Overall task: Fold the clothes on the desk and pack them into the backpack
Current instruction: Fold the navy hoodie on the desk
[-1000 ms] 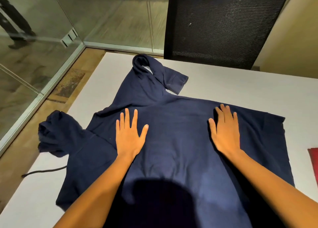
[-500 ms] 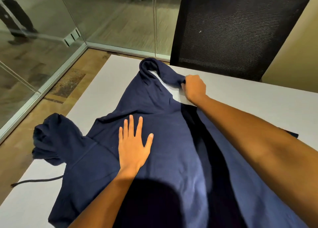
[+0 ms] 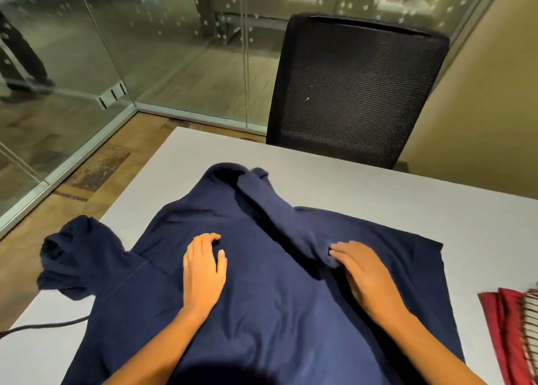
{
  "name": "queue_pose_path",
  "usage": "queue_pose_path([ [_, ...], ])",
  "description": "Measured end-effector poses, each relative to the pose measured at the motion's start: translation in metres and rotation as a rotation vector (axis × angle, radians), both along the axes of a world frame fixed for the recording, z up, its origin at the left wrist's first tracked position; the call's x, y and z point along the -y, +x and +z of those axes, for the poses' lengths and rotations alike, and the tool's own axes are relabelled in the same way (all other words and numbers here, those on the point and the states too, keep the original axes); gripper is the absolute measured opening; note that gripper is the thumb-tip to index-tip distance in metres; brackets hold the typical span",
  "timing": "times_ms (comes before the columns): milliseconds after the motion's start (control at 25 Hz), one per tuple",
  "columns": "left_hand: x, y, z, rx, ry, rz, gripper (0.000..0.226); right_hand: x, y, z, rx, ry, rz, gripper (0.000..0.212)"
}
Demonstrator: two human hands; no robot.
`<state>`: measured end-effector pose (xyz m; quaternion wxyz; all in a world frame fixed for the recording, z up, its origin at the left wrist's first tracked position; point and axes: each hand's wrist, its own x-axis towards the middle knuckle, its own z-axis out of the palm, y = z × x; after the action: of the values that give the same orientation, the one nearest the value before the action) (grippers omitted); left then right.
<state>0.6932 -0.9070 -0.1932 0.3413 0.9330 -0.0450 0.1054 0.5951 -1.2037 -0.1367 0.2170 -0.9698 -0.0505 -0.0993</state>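
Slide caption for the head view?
Navy hoodie on the desk: left hand rests on it, right hand holds its folded-in sleeve.

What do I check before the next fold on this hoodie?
1. Sleeve folded across the hoodie body: ok.
2. Left hand rests on the hoodie, anchoring it: ok.
3. Right hand grip on the sleeve end: cannot tell.
4. Hood fully on the desk: not ok, it overhangs the left edge.
5. Red garment apart from the hoodie: ok.
6. Backpack reachable: cannot tell, not in view.
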Motion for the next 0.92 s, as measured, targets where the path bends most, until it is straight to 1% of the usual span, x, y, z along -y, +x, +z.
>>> queue_pose_path([
  [40,0.001,-0.002,0.005,0.009,-0.037,0.031,0.025,0.009,-0.015,-0.014,-0.046,-0.108,0.085,0.04],
  [80,0.002,-0.002,0.008,0.011,-0.068,0.058,0.024,0.015,-0.024,-0.024,-0.112,-0.144,0.143,0.044],
  [120,0.004,-0.001,0.012,0.009,-0.092,0.072,0.025,0.017,-0.028,-0.03,-0.174,-0.132,0.124,0.047],
  [200,0.008,0.007,0.02,0.014,-0.112,0.074,0.028,0.012,-0.023,-0.03,-0.21,-0.035,-0.037,0.055],
  [280,0.011,0.02,0.029,0.026,-0.068,0.052,0.033,0.003,-0.007,-0.029,-0.201,0.026,-0.239,0.058],
  [320,0.013,0.028,0.032,0.029,-0.027,0.034,0.036,0.001,0.004,-0.03,-0.231,0.03,-0.307,0.058],
  [400,0.017,0.048,0.038,0.04,0.095,-0.053,0.046,-0.002,0.023,-0.029,-0.323,-0.093,-0.383,0.058],
  [440,0.018,0.058,0.038,0.062,0.204,-0.126,0.051,-0.003,0.031,-0.027,-0.364,-0.143,-0.401,0.051],
  [480,0.02,0.068,0.035,0.099,0.331,-0.203,0.055,-0.002,0.036,-0.023,-0.407,-0.142,-0.408,0.041],
  [520,0.022,0.077,0.031,0.129,0.441,-0.267,0.059,-0.001,0.038,-0.018,-0.403,-0.084,-0.404,0.028],
  [560,0.024,0.084,0.028,0.142,0.513,-0.303,0.059,0.0,0.038,-0.01,-0.375,0.045,-0.407,0.015],
  [600,0.025,0.089,0.026,0.145,0.547,-0.313,0.055,0.001,0.035,-0.002,-0.328,0.178,-0.405,0.005],
  [680,0.027,0.09,0.028,0.167,0.509,-0.295,0.034,0.007,0.024,0.014,-0.18,0.359,-0.413,0.006],
  [720,0.027,0.086,0.031,0.192,0.45,-0.287,0.024,0.01,0.017,0.021,-0.113,0.391,-0.432,0.004],
  [800,0.024,0.065,0.041,0.254,0.298,-0.313,0.015,0.018,0.004,0.031,-0.003,0.428,-0.505,0.004],
  [880,0.021,0.031,0.054,0.289,0.177,-0.406,0.009,0.03,-0.008,0.036,0.059,0.49,-0.626,0.009],
  [920,0.019,0.01,0.059,0.283,0.144,-0.492,0.003,0.036,-0.014,0.036,0.077,0.526,-0.699,0.01],
])
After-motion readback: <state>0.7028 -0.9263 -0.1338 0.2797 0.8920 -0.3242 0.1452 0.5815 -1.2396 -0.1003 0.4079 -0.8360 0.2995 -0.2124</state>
